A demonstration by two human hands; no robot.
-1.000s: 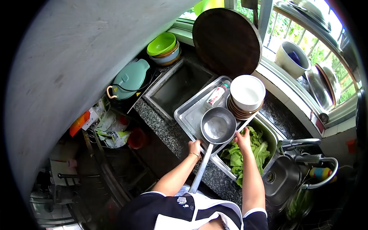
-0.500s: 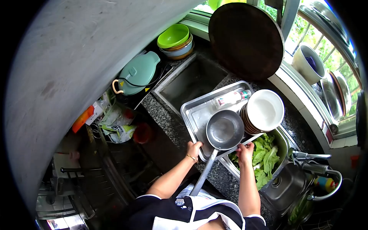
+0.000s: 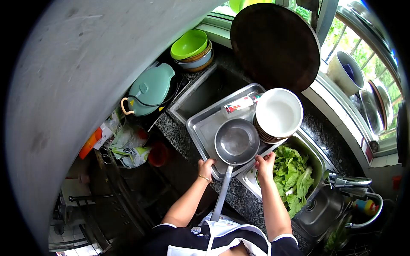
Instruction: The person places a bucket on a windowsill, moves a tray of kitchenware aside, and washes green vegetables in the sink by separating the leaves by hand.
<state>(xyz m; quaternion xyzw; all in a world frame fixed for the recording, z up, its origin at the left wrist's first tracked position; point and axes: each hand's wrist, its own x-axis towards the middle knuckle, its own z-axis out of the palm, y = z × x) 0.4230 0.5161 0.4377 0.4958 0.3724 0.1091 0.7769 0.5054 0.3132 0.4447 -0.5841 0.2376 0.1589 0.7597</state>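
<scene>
1. So, L hand (image 3: 206,168) is curled closed on the near edge of the metal tray (image 3: 203,129), by its L corner.
2. R hand (image 3: 265,164) has the same edge, farther R, w/ fingers bunched; some tips hidden, can't tell how firm.
3. Tray's approx. mid-view, above the granite counter (image 3: 176,133); far-L side overlaps the L sink (image 3: 184,104).
4. Frying pan (image 3: 237,143) lies in tray; handle runs out over near edge, betw. hands.
5. Bottle (image 3: 239,106) lies flat nr. far edge.
6. Bowl stack (image 3: 279,112) crowds R edge; v. little gap to pan.
7. Tight on R too: leafy greens (image 3: 294,177) in basin (image 3: 318,165) just beside R hand.
8. Big dark disc (image 3: 275,47) stands behind tray's far corner. More room L: counter strip betw. L sink & L hand.
</scene>
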